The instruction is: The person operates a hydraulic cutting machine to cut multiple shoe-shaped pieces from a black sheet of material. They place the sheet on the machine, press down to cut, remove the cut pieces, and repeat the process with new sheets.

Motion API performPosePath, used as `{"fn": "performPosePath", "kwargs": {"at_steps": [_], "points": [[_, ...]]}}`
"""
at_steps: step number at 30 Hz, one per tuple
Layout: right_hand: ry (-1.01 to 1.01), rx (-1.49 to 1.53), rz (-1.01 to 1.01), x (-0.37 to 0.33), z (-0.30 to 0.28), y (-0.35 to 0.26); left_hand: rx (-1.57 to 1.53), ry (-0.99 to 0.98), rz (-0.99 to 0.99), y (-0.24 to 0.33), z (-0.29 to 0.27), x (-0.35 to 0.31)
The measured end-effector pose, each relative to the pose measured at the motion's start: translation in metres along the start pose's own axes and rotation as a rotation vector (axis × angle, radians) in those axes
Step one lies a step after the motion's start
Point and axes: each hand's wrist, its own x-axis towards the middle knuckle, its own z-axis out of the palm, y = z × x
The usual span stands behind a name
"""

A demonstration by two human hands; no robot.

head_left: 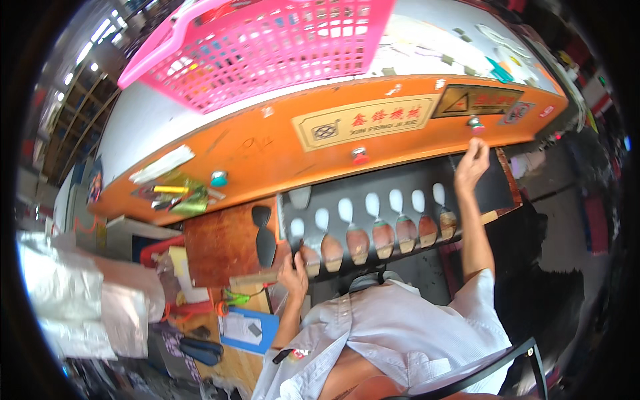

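Insoles (383,240) seem mid-alignment; I can't tell whether left hand (293,276) grips; right hand (472,167), fingers together, probably needs far-right button (475,125).

Up and far to the left of the left fingers (298,268) stand big brown shelves (81,125). Bright white lights (84,53) shine near the top of them. A light brown wooden table (243,363) is down and left of those same fingers. Dull grey floor (562,219) shows to the right of, and lower than, the right fingers (477,151).
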Motion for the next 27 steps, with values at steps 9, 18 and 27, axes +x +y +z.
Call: {"fn": "performPosePath", "kwargs": {"at_steps": [9,18,27], "points": [[-0.377,-0.074,-0.009,-0.025,-0.039,-0.008,-0.051,-0.089,-0.206,0.022,0.01,0.06],[-0.795,-0.412,-0.411,-0.193,-0.043,-0.037,-0.026,-0.078,-0.198,0.026,0.01,0.065],[-0.764,-0.448,-0.343,-0.22,-0.041,-0.028,-0.035,-0.099,-0.194,0.013,0.01,0.059]]}}
